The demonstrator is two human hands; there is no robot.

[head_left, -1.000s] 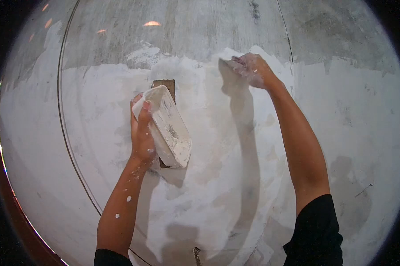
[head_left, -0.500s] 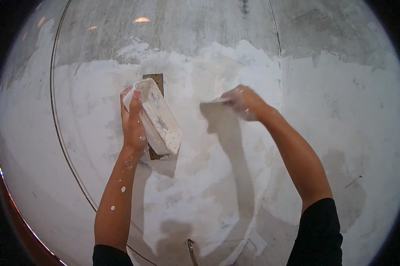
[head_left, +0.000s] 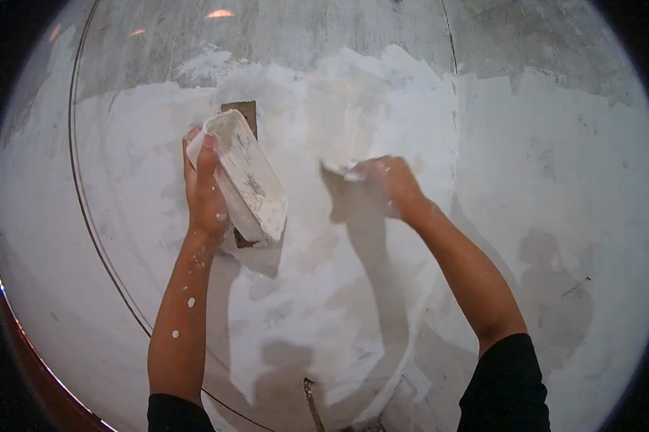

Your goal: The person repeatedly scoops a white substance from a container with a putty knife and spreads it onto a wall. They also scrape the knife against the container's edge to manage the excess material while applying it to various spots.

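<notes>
Putty, white and wet, fills a long plaster-caked tray (head_left: 242, 176) held up in front of the wall (head_left: 555, 180).

Nearest the camera are two black sleeves, one at each lower corner, and from them both bare forearms reach up and forward. The left forearm is flecked with white drops.

The left hand (head_left: 203, 191) is clamped on the tray's near long side, fingers curled over the upper rim, wrist straight, so the tray tilts with its open face turned toward the right. Judging by the crust, the tray is stiff and fairly light, but slick with wet mix; a grip on the rim, as here, looks the sure place to hold it.

The right hand (head_left: 386, 183) is closed around a scraper (head_left: 342, 171), whose blade pokes out to the left of the knuckles and lies flat against the wall. The wrist bends inward and the elbow sits low and out to the right. The blade seems thin and springy, and the putty soft, likely to sag or drip if loaded thick.

Behind the tray, a small brown recess (head_left: 242, 115) shows in the wall. Beyond that, fresh white skim covers the middle band, with bare grey concrete above it. A thin dark cable (head_left: 76, 180) curves down the left side.
</notes>
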